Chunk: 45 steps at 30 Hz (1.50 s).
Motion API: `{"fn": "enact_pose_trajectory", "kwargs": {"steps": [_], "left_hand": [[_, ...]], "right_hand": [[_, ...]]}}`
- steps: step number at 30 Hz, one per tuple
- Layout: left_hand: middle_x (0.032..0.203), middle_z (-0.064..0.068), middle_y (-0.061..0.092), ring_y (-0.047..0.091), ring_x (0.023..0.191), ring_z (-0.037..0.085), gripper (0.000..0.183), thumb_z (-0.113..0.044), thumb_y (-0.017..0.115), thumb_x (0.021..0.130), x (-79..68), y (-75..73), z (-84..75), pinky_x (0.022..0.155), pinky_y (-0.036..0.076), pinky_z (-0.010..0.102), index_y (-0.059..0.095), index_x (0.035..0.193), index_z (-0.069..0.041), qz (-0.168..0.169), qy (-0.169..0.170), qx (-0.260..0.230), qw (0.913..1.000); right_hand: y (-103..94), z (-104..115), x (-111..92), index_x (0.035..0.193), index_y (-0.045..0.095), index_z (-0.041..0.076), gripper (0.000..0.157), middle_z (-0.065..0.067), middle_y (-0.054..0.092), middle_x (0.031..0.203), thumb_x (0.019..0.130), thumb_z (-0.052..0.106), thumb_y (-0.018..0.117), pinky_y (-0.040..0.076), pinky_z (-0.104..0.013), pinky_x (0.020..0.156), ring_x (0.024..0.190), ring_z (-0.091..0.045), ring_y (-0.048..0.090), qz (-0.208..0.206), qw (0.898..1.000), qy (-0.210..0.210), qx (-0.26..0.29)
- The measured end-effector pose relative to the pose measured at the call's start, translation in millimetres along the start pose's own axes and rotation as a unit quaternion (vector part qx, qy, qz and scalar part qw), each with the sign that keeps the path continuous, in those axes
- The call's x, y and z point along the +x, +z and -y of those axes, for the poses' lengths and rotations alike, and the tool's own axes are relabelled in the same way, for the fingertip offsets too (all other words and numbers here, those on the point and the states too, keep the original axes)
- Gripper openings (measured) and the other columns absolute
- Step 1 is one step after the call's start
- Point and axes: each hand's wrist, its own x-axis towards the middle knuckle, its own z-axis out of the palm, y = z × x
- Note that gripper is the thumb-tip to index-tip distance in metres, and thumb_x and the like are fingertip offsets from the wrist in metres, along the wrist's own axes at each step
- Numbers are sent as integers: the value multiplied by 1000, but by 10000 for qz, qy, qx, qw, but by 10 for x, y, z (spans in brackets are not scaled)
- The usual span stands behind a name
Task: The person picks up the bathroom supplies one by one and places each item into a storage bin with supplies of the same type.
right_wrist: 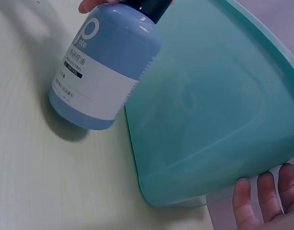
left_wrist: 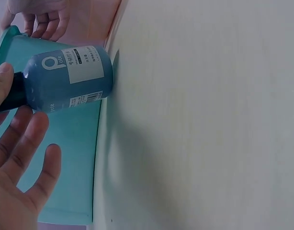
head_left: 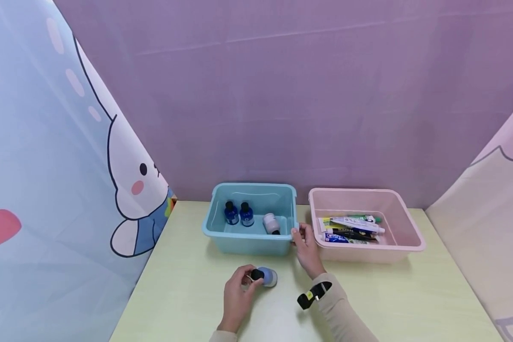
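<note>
My left hand pinches the black cap of a blue bottle between thumb and fingers. In the right wrist view the tilted bottle shows a white label, its base close over the table. Just beyond it stands a teal basin. At that basin's front right corner my right hand grips the rim, fingers under the edge. Inside the basin are two dark blue bottles standing at the left and a pale bottle lying at the right, black cap toward the front.
Right of the teal basin is a pink basin holding several toothpaste tubes. Both stand on a pale yellow table near its back edge. A purple curtain hangs behind. My right wrist wears a black strapped camera.
</note>
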Motion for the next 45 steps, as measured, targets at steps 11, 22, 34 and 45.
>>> {"fn": "enact_pose_trajectory", "kwargs": {"steps": [11, 22, 34, 45], "left_hand": [[89, -14, 61, 55, 74, -1, 34, -41, 75, 78, 28, -57, 11, 68, 52, 24, 62, 107, -26, -44, 31, 171, 9998], [88, -11, 60, 55, 75, 0, 35, -41, 74, 79, 136, -185, -94, 68, 51, 22, 62, 108, -24, -125, 94, 184, 9997], [89, -13, 60, 56, 76, 1, 32, -46, 70, 81, 279, -338, -242, 71, 53, 31, 62, 106, -27, 2, 57, 310, 9995], [89, -14, 60, 56, 78, 2, 30, -45, 70, 82, 436, -458, -373, 68, 53, 26, 62, 106, -30, 63, 312, 191, 9993]], "right_hand": [[16, -2, 5, 130, 42, 9, 46, -7, 47, 113, 99, 43, 47, 51, -37, 90, 102, -21, 47, -39, 9999, -82, -92], [-6, -21, 3, 130, 41, 11, 46, -8, 46, 115, 99, 45, 46, 47, -48, 97, 103, -21, 47, -20, 10000, -27, -24], [-29, 170, -66, 132, 40, 7, 40, -8, 47, 115, 102, 32, 45, 49, -39, 95, 103, -20, 47, 198, 9996, 178, 38], [-18, 292, -141, 133, 40, 4, 43, -8, 47, 115, 102, 32, 45, 50, -32, 91, 103, -20, 47, 184, 9997, 145, -14]]}}
